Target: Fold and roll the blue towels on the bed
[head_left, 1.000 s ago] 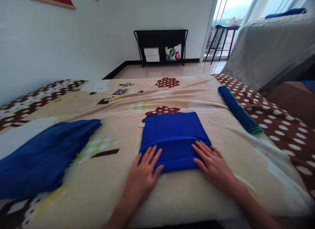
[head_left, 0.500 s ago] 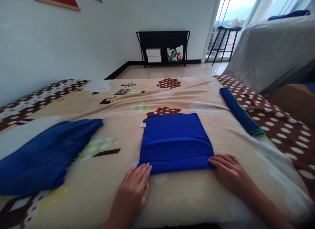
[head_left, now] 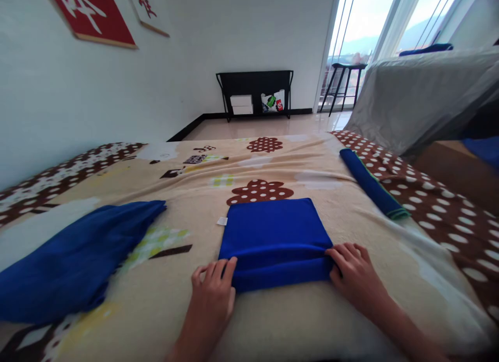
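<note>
Folded towel (head_left: 273, 232) centre on bed (head_left: 273, 159), loose cloth (head_left: 74, 253) left, rolled towel (head_left: 370, 183) right (far edge)

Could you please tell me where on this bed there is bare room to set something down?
Bare blanket lies beyond the folded blue towel, toward the far edge, and between it and the rolled towel. It is crowded at the near edge, where the left hand and right hand grip the fold, and left under the loose blue cloth.

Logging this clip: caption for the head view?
Both hands grip the near edge of a folded blue towel on a patterned blanket.
</note>
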Tool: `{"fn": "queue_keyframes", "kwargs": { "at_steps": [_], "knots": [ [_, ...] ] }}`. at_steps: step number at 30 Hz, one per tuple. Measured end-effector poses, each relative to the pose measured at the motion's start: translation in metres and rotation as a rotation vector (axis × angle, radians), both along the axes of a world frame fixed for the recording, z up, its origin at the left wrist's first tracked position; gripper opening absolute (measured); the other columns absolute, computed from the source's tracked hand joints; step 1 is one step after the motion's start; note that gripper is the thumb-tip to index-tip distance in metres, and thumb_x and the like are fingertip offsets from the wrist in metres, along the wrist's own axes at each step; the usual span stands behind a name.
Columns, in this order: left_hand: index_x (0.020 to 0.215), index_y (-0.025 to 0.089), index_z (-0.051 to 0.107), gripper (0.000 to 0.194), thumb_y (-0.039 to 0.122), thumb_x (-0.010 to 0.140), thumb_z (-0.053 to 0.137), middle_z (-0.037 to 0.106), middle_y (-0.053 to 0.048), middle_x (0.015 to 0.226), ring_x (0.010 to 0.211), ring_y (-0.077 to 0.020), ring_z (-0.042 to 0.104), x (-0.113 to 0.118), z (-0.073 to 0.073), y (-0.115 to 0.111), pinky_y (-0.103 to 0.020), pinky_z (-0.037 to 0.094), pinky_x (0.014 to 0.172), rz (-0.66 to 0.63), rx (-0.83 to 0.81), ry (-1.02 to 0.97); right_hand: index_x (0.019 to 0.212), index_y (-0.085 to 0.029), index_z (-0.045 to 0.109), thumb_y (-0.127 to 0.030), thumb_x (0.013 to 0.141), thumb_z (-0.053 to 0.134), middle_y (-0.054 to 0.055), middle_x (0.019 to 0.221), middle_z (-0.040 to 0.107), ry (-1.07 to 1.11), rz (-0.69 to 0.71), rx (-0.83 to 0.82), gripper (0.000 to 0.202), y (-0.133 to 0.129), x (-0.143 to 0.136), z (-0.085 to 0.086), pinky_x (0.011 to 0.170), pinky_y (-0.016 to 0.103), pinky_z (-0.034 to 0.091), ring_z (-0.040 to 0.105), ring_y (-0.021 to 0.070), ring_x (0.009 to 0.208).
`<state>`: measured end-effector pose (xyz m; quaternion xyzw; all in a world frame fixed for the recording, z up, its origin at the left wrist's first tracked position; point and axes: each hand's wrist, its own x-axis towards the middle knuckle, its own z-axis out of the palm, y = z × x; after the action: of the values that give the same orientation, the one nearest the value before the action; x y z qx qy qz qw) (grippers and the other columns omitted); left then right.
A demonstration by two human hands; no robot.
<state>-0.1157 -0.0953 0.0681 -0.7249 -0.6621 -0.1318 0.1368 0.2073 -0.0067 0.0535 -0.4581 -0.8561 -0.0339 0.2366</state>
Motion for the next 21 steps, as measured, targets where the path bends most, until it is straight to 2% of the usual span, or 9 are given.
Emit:
{"fn": "queue_keyframes", "kwargs": {
  "at_steps": [1, 3, 6, 8, 11, 14, 17, 19, 21],
  "knots": [
    [0.121, 0.019, 0.06, 0.047, 0.002, 0.079, 0.045, 0.068, -0.01, 0.114, 0.105, -0.0276, 0.063, 0.015, -0.002, 0.003, -0.049, 0.038, 0.093, 0.011, 0.071, 0.001, 0.107, -0.017, 0.065, -0.01, 0.084, 0.046, 0.011, 0.108, 0.067, 0.023, -0.037, 0.087, 0.031, -0.006, -0.014, -0.003, 0.096, 0.05, 0.036, 0.059, 0.0268, 0.1],
    [0.118, 0.019, 0.062, 0.043, 0.003, 0.083, 0.043, 0.068, -0.01, 0.117, 0.109, -0.0259, 0.062, 0.05, -0.006, 0.013, -0.046, 0.038, 0.095, -0.079, 0.146, -0.054, 0.116, -0.016, 0.063, -0.01, 0.086, 0.044, 0.012, 0.119, 0.065, 0.067, 0.029, 0.16, 0.036, -0.018, -0.046, -0.006, 0.1, 0.048, 0.035, 0.058, 0.0259, 0.109],
    [0.122, 0.017, 0.06, 0.038, 0.008, 0.091, 0.04, 0.068, -0.009, 0.121, 0.112, -0.0191, 0.062, 0.076, -0.012, 0.025, -0.035, 0.044, 0.095, -0.278, 0.081, -0.109, 0.127, -0.018, 0.057, -0.014, 0.092, 0.043, 0.006, 0.127, 0.064, 0.053, 0.23, 0.061, 0.038, -0.026, -0.07, -0.011, 0.102, 0.037, 0.038, 0.057, 0.0188, 0.117],
    [0.131, 0.018, 0.055, 0.038, 0.017, 0.095, 0.043, 0.062, -0.009, 0.133, 0.12, -0.019, 0.058, 0.056, -0.019, 0.024, -0.034, 0.044, 0.097, -0.259, 0.01, -0.057, 0.138, -0.018, 0.049, -0.026, 0.096, 0.044, 0.006, 0.135, 0.059, -0.026, 0.204, 0.008, 0.043, -0.02, -0.054, -0.019, 0.104, 0.038, 0.037, 0.054, 0.0189, 0.124],
    [0.137, 0.023, 0.051, 0.041, 0.026, 0.096, 0.046, 0.059, -0.008, 0.137, 0.124, -0.0205, 0.056, -0.011, -0.03, 0.006, -0.037, 0.042, 0.099, -0.098, 0.03, 0.003, 0.147, -0.019, 0.038, -0.039, 0.098, 0.045, 0.009, 0.141, 0.054, -0.109, 0.058, 0.056, 0.054, -0.007, 0.0, -0.031, 0.108, 0.046, 0.031, 0.05, 0.0234, 0.13],
    [0.133, 0.022, 0.055, 0.039, 0.025, 0.095, 0.046, 0.062, -0.008, 0.134, 0.125, -0.0245, 0.056, -0.05, -0.029, -0.013, -0.044, 0.036, 0.103, 0.046, 0.127, 0.006, 0.148, -0.02, 0.037, -0.033, 0.097, 0.044, 0.012, 0.145, 0.048, -0.107, -0.039, 0.128, 0.053, -0.004, 0.03, -0.031, 0.11, 0.052, 0.023, 0.046, 0.0268, 0.134],
    [0.132, 0.017, 0.055, 0.04, 0.019, 0.092, 0.049, 0.058, -0.011, 0.138, 0.132, -0.0255, 0.049, -0.02, -0.013, -0.009, -0.046, 0.031, 0.108, -0.005, 0.212, 0.016, 0.148, -0.018, 0.038, -0.024, 0.095, 0.044, 0.012, 0.151, 0.04, -0.076, 0.0, 0.12, 0.053, -0.014, -0.002, -0.014, 0.111, 0.049, 0.025, 0.039, 0.0254, 0.139],
    [0.137, 0.016, 0.05, 0.045, 0.016, 0.092, 0.046, 0.053, -0.009, 0.144, 0.136, -0.0211, 0.044, 0.018, -0.002, 0.004, -0.041, 0.032, 0.109, -0.157, 0.139, 0.05, 0.147, -0.019, 0.039, -0.023, 0.096, 0.043, 0.008, 0.151, 0.041, -0.092, 0.139, 0.045, 0.051, -0.02, -0.04, -0.004, 0.11, 0.044, 0.031, 0.039, 0.0213, 0.139],
    [0.143, 0.017, 0.043, 0.047, 0.022, 0.096, 0.044, 0.048, -0.005, 0.148, 0.137, -0.0172, 0.042, 0.04, 0.0, 0.018, -0.036, 0.036, 0.108, -0.291, -0.003, 0.096, 0.148, -0.021, 0.038, -0.031, 0.098, 0.043, 0.006, 0.151, 0.042, -0.131, 0.266, -0.035, 0.051, -0.018, -0.065, -0.002, 0.108, 0.042, 0.037, 0.041, 0.0198, 0.138]
  ]
}}
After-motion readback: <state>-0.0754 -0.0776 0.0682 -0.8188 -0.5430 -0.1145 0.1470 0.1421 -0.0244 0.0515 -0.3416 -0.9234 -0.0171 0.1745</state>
